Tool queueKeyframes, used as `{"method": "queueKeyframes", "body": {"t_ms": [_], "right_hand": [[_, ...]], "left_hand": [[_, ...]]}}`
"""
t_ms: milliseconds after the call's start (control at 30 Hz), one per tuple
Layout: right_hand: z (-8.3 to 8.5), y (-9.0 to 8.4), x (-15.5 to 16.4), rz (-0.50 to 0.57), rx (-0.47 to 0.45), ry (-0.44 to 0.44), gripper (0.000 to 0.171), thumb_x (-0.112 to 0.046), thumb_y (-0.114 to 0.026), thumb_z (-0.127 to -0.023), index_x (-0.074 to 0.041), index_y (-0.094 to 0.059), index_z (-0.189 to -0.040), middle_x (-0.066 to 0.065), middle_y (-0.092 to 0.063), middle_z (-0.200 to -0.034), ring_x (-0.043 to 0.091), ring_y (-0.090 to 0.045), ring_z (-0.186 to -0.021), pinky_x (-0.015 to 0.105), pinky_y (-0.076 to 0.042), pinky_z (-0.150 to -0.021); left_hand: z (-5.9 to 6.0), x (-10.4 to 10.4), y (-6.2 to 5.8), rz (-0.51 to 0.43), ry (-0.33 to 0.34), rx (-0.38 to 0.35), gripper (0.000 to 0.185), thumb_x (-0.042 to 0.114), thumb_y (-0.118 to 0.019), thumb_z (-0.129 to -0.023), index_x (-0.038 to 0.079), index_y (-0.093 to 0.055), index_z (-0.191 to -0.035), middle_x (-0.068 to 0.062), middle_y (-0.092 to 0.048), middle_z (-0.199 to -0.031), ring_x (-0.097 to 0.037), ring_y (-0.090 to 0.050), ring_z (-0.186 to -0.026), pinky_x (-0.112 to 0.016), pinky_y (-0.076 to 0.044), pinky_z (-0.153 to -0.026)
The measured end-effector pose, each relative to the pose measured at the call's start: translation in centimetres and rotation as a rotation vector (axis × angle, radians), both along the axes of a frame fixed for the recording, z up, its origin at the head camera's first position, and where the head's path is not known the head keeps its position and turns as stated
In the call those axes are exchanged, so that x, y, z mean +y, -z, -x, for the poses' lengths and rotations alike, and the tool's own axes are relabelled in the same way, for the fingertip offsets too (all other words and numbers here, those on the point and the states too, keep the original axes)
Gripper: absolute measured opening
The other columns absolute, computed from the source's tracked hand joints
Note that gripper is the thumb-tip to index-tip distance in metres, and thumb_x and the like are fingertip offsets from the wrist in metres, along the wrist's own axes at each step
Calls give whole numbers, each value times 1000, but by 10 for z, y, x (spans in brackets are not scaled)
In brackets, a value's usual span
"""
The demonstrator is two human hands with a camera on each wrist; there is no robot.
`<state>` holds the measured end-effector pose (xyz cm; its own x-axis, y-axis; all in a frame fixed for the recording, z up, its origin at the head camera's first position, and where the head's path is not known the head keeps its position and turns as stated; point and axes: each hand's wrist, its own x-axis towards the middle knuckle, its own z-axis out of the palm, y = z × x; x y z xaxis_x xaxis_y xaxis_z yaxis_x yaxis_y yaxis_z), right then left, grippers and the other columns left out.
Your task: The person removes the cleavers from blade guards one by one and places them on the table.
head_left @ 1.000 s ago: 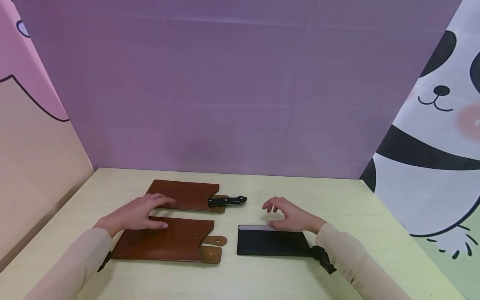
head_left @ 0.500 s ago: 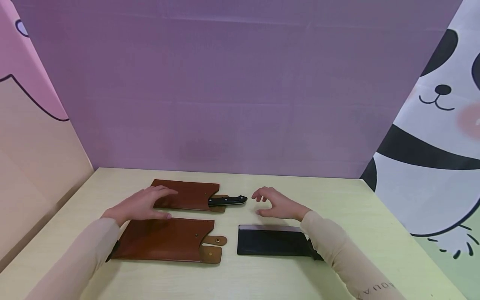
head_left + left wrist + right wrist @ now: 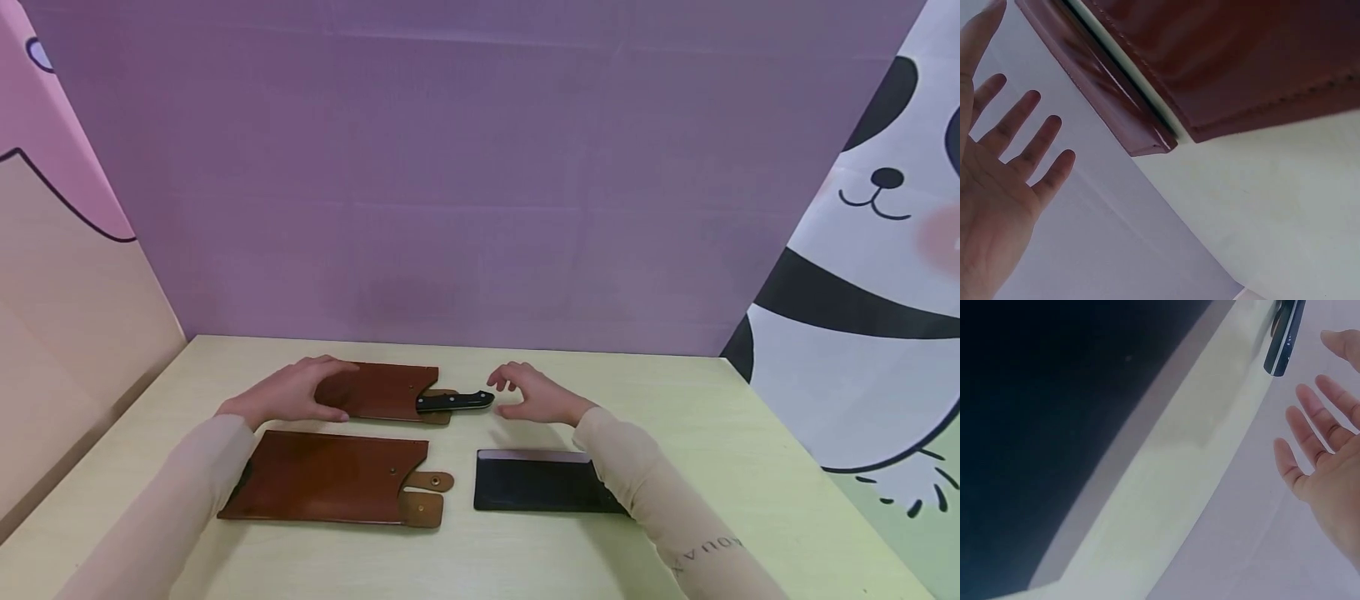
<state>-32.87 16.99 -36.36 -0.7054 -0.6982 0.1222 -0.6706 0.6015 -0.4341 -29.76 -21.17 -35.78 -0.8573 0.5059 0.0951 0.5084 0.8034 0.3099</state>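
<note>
Fingers of the right hand [image 3: 534, 395] spread loosely, holding nothing, just at 3 o'clock of the black knife handle [image 3: 454, 402]. Left hand [image 3: 292, 392], fingers straight, rests over the far brown sheath [image 3: 382, 390] at its 9 o'clock end.

Open right hand [image 3: 1329, 481] just beside black knife handle [image 3: 1285, 337], black sheath [image 3: 1041, 425] on table [image 3: 1179, 487].

Pale table [image 3: 675, 400] bears two brown sheaths [image 3: 330, 479] — far one [image 3: 382, 390] knifed — and a black cleaver [image 3: 536, 483].
</note>
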Motion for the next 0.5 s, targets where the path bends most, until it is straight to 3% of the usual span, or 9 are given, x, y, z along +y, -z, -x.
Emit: {"method": "queueKeyframes", "body": {"t_ms": [500], "right_hand": [[14,4,-15,-86,-38,83,41,-18,-66,-83,-4,-52,-119,10,-54,-108,25,-46,-105,45,-37,-93]], "left_hand": [[14,14,-5,-43,-14,-81,77,41,-73,-74,11,-40,-137,-15,-38,-139,-36,-35,-127,-54,-31,-101]]}}
